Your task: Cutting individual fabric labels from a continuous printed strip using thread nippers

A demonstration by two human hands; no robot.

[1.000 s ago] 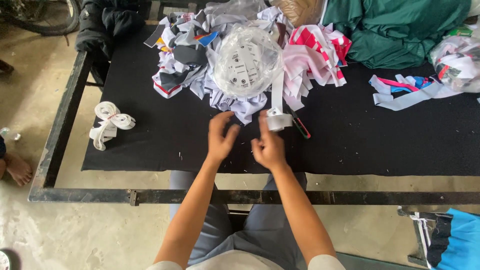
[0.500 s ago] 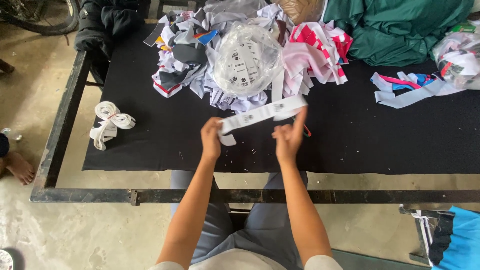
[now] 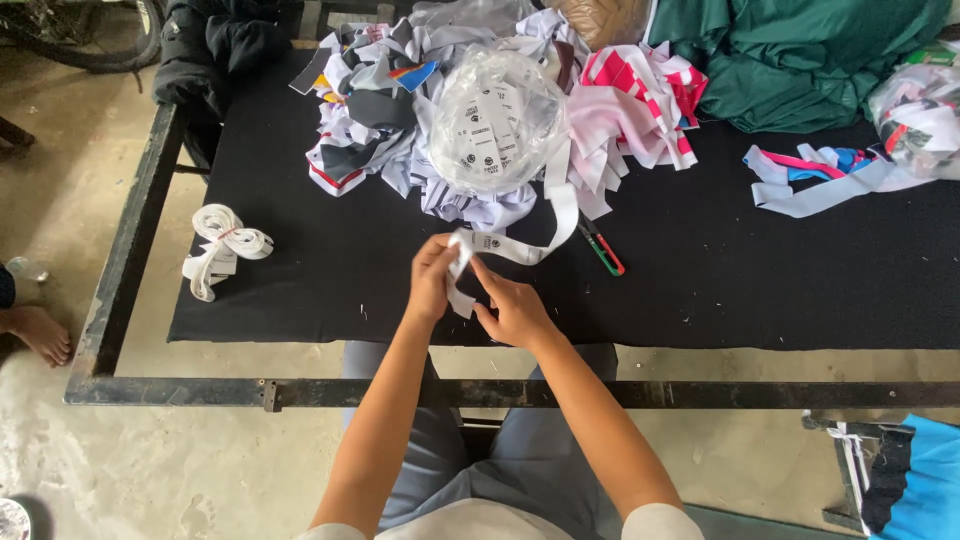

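Head view: both hands, left hand [image 3: 432,280] and right hand [image 3: 515,310], have fingers pinched on white label tape [image 3: 500,245] over black tabletop [image 3: 700,290], folding step; next needs a tidy crease.

A single head-worn camera looks steeply down, close above the black table [image 3: 700,290].

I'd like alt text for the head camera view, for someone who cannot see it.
A person's left hand and right hand fold a white label strip over a black table. The strip leads up to a clear bag of labels on a pile of fabric scraps. A tied white bundle lies at left.
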